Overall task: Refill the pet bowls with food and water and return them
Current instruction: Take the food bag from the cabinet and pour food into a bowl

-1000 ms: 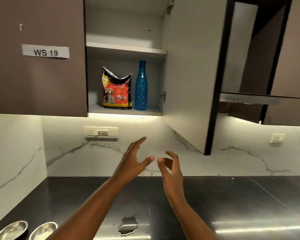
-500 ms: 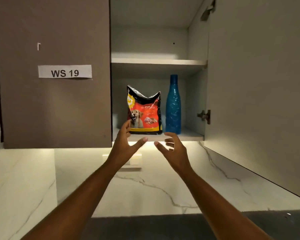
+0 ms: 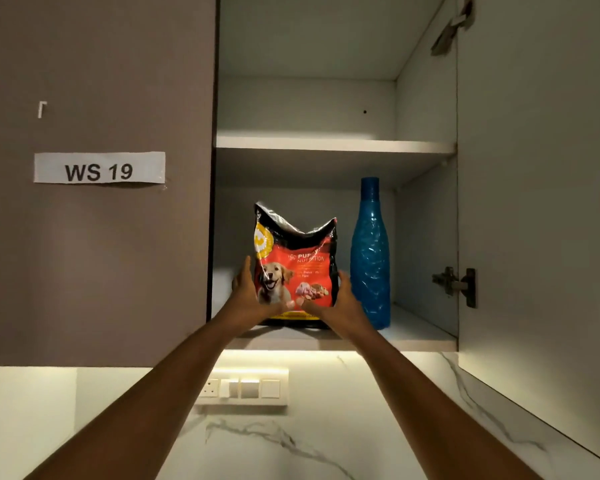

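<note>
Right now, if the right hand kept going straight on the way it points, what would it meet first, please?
The right hand already rests against the right side of the dog food bag, so it meets that first. Past the bag's edge, the cabinet's back wall probably comes next; the blue bottle stands just to its right, though depth is unclear.

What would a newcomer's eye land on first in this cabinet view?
The red dog food bag stands on the lower shelf of the open cabinet, with the left hand and right hand pressed to its sides. Just right of it stands a tall blue bottle. On the closed door to the left, a white label reads WS 19.
</note>
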`<action>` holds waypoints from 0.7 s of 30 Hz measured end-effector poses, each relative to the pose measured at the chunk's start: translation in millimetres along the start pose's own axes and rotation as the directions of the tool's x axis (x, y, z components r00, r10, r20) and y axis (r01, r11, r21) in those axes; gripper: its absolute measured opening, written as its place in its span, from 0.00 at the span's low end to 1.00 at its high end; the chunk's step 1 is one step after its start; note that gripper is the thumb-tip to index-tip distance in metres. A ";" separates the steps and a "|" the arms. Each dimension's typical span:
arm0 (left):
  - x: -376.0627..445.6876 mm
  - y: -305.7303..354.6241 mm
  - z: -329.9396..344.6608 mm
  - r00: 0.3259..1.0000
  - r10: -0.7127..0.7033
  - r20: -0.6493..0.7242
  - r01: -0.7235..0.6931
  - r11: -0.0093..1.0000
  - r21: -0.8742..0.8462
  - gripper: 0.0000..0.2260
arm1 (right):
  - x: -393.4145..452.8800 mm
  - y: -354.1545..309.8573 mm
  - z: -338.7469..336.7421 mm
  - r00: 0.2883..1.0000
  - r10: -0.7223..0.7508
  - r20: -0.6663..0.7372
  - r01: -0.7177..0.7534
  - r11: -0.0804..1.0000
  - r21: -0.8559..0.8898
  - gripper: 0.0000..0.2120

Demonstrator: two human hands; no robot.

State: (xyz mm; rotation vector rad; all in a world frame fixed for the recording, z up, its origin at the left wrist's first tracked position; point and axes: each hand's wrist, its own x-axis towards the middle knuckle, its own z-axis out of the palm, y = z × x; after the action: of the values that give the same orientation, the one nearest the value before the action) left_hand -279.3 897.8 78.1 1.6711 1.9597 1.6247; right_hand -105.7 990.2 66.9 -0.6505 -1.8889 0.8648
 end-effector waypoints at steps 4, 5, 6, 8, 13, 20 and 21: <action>20.0 -29.4 12.9 0.984 0.045 0.173 -0.006 0.975 -0.222 0.52 | 17.8 18.8 12.7 0.995 -0.035 -0.097 0.033 0.999 -0.021 0.42; 22.0 -34.2 15.6 0.987 0.050 0.154 -0.008 0.965 -0.261 0.51 | 18.7 21.6 14.7 0.990 -0.047 -0.131 0.041 0.998 -0.048 0.41; 24.6 -37.0 17.6 0.991 0.053 0.120 -0.017 0.961 -0.278 0.51 | 20.6 24.0 16.0 0.986 -0.063 -0.156 0.051 0.996 -0.079 0.41; 28.8 -41.7 20.4 0.996 0.057 0.070 -0.035 0.959 -0.281 0.51 | 23.0 27.5 16.8 0.979 -0.095 -0.179 0.073 0.990 -0.123 0.41; 15.3 -34.6 18.2 0.997 0.079 0.020 -0.073 0.975 -0.208 0.49 | 14.3 24.2 12.8 0.978 -0.116 -0.176 0.090 0.985 -0.148 0.40; -50.3 -5.3 -0.2 0.992 0.076 -0.105 -0.082 0.995 -0.055 0.56 | -36.9 9.0 -11.6 0.980 -0.123 -0.154 0.131 0.990 0.043 0.41; -63.4 1.1 -2.9 0.991 0.081 -0.111 -0.087 0.995 -0.056 0.55 | -49.1 5.0 -16.1 0.980 -0.121 -0.158 0.135 0.987 0.085 0.41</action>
State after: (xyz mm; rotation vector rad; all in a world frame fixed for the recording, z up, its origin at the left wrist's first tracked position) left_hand -255.5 847.9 47.1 1.6984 1.8892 1.8227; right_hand -69.8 962.1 42.3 -0.5158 -1.7219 0.7941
